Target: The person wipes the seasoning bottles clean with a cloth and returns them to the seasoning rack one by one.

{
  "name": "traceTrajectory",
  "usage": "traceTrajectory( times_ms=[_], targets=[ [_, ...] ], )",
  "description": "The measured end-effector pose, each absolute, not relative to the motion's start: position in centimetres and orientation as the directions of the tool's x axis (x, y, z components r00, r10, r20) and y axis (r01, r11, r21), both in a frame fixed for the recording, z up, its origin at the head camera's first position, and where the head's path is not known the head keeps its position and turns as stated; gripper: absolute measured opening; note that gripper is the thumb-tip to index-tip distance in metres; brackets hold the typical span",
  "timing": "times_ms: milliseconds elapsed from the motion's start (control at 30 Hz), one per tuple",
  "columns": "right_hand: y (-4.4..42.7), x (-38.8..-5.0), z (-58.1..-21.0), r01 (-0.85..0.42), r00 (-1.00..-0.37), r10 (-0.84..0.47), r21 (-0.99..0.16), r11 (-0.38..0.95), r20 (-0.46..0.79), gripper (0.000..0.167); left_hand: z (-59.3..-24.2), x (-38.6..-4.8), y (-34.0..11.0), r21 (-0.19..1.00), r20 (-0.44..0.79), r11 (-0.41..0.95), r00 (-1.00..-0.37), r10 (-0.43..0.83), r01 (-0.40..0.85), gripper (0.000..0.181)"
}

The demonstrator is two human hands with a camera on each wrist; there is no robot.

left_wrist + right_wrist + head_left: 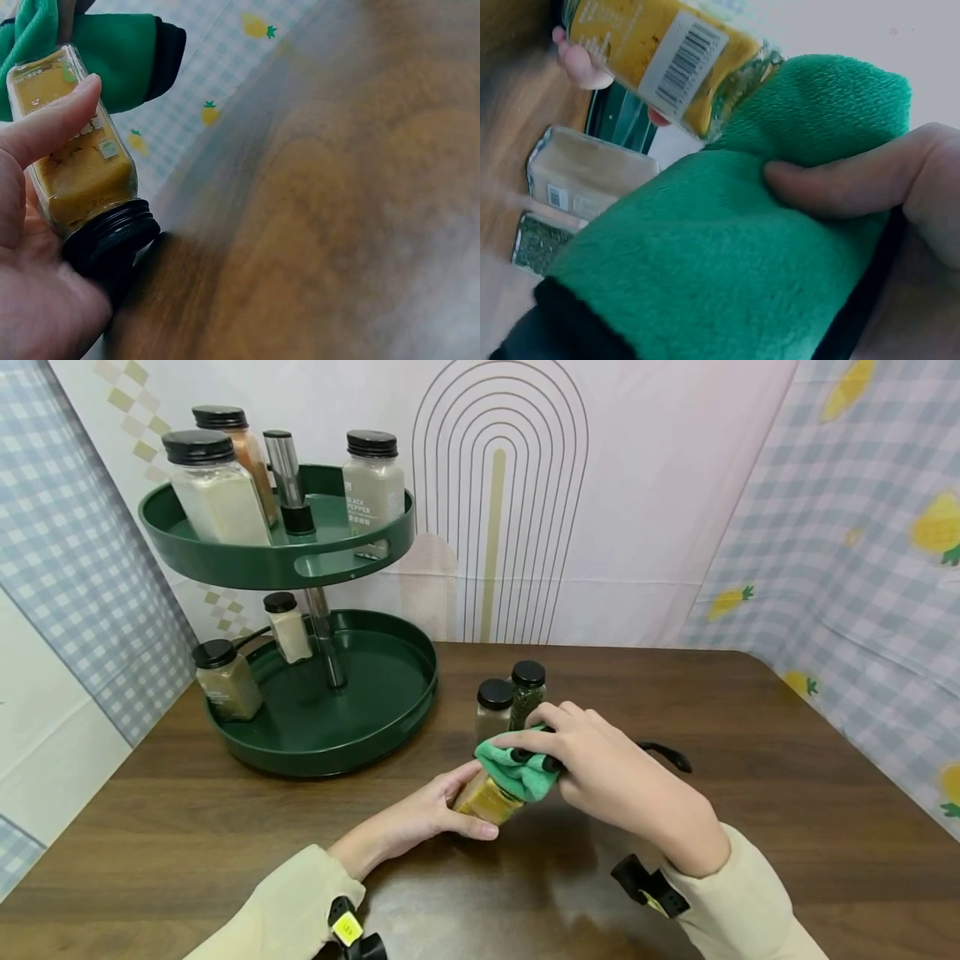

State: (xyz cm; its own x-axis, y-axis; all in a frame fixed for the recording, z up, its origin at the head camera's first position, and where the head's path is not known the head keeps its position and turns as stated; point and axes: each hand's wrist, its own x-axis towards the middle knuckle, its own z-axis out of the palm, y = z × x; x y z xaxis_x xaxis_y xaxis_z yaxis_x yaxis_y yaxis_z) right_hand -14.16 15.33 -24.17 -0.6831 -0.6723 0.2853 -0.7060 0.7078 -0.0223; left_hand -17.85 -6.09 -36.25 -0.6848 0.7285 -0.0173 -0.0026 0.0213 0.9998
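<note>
My left hand grips a glass spice jar of yellow powder, tilted above the wooden table. The left wrist view shows the jar's black lid beside the palm, with the thumb across the glass. My right hand holds a green cloth with black edging, its thumb pressed into the fabric in the right wrist view. That cloth touches the end of the jar away from the lid and hides part of it. A barcode label shows on one side.
Just behind the hands stand a jar of pale powder and a jar of green herbs. At the left, a green two-tier rack bears several black-lidded jars and a silver cylinder. Patterned curtains hang behind the table.
</note>
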Motion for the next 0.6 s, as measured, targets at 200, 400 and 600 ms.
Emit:
traceTrajectory(
  times_ms=[200,400,600],
  targets=[
    [15.7,-13.9,-24.0,-0.629,-0.762,-0.611,-0.018,0.777,0.213,0.066,-36.3,-17.9,-6.1,1.000,-0.011,0.019,-0.683,0.730,0.004,0.062],
    [16.0,-13.5,-23.7,-0.592,-0.789,-0.586,0.024,0.805,0.185,0.057,-36.4,-18.0,-6.1,1.000,0.005,0.003,-0.683,0.731,0.010,0.059],
    [16.9,-13.3,-23.1,-0.579,-0.810,-0.580,0.035,0.814,0.090,0.053,-36.4,-17.9,-6.1,1.000,0.002,0.010,-0.688,0.725,0.014,0.059]
  ],
)
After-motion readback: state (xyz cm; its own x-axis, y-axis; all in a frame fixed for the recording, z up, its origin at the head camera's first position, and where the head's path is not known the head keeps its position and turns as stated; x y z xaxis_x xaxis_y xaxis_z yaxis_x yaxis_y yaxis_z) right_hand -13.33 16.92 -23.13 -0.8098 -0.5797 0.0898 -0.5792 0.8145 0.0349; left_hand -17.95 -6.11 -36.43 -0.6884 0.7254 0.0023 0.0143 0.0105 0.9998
